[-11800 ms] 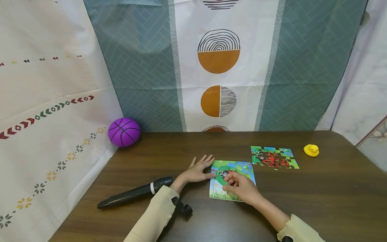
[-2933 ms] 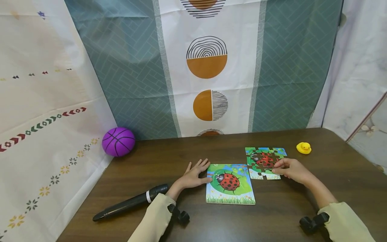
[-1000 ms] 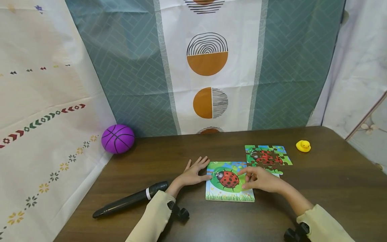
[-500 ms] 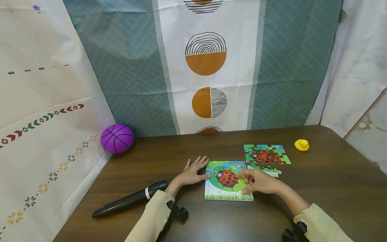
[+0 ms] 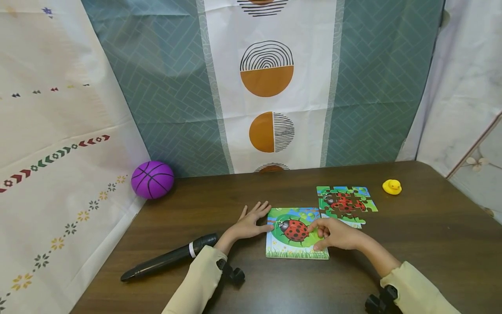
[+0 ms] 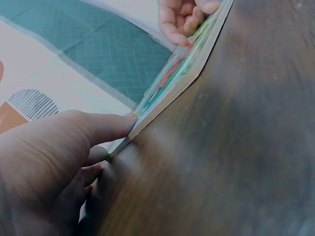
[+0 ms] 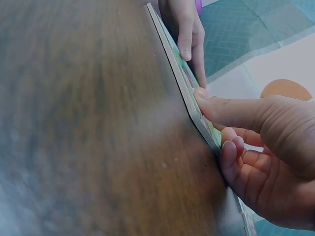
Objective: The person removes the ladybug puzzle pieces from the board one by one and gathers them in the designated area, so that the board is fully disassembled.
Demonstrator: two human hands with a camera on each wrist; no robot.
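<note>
**Inspector:** Your left hand [image 5: 251, 222] lies flat on the table [image 5: 412, 253], fingers straight and spread. The thumb tip touches the left edge of the ladybird puzzle board [image 5: 296, 234]; the left wrist view shows it pressed against that edge at a corner. It grips nothing.

**Operator:** And the right?

**Inspector:** Your right hand [image 5: 337, 234] rests on the right part of the board, fingers loosely bent. The forefinger reaches out over the picture, beside the red ladybird. In the right wrist view your thumb presses on the board's edge and the other fingers curl below it. Whether a piece sits under the fingers, I cannot tell.

**Operator:** Where does the board sit?

**Inspector:** Flat on the table, between your two hands, touched by both. The loose joined pieces [image 5: 345, 204] lie just beyond it, to the far right, close to your right knuckles.

**Operator:** Anything else on the surface?

**Inspector:** A yellow duck [image 5: 391, 186] farther right, a purple ball [image 5: 152, 179] at the far left corner, and a black pump [image 5: 168, 257] near your left sleeve.
</note>
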